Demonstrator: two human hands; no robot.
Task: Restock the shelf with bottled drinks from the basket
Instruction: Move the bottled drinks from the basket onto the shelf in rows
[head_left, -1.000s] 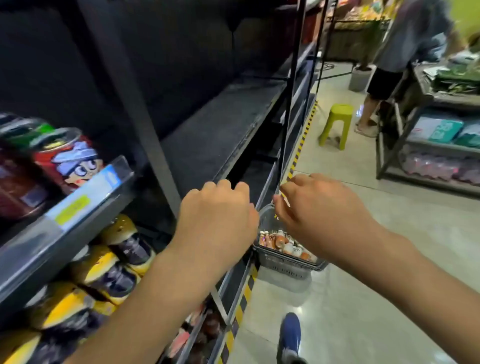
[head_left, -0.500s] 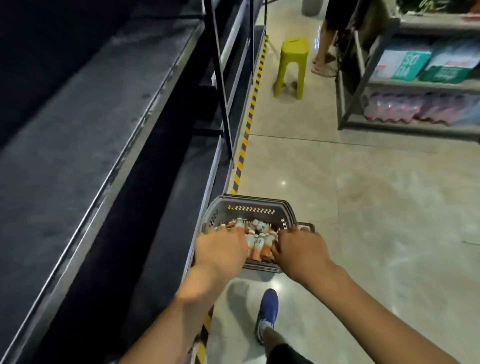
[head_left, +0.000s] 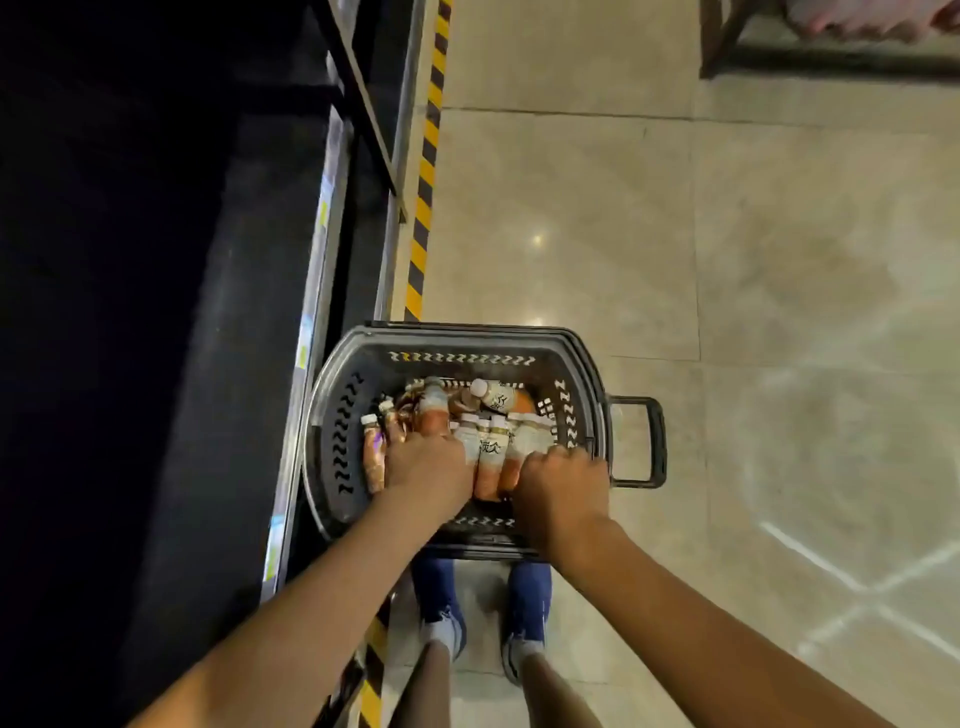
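A dark plastic basket (head_left: 457, 345) stands on the floor beside the shelf, holding several small bottled drinks (head_left: 488, 449) with white caps and orange-brown contents. My left hand (head_left: 423, 465) reaches down into the basket's left half, its fingers curled around bottles there. My right hand (head_left: 563, 491) is in the right half, knuckles up, fingers closed over bottles at the basket's near right side. How many bottles each hand grips is hidden by the hands. The dark shelf (head_left: 171, 312) runs along the left.
The shelf's metal front rail (head_left: 317, 291) carries small price tags. A yellow-black hazard strip (head_left: 426, 182) runs along the floor by the shelf base. The basket's pull handle (head_left: 652, 441) sticks out to the right. My blue shoes (head_left: 441, 597) stand just behind the basket. Another rack's base (head_left: 831, 57) is far right.
My view has tipped from the shelves down to the basket. Both hands have dropped from shelf height into the basket and closed onto the bottles.
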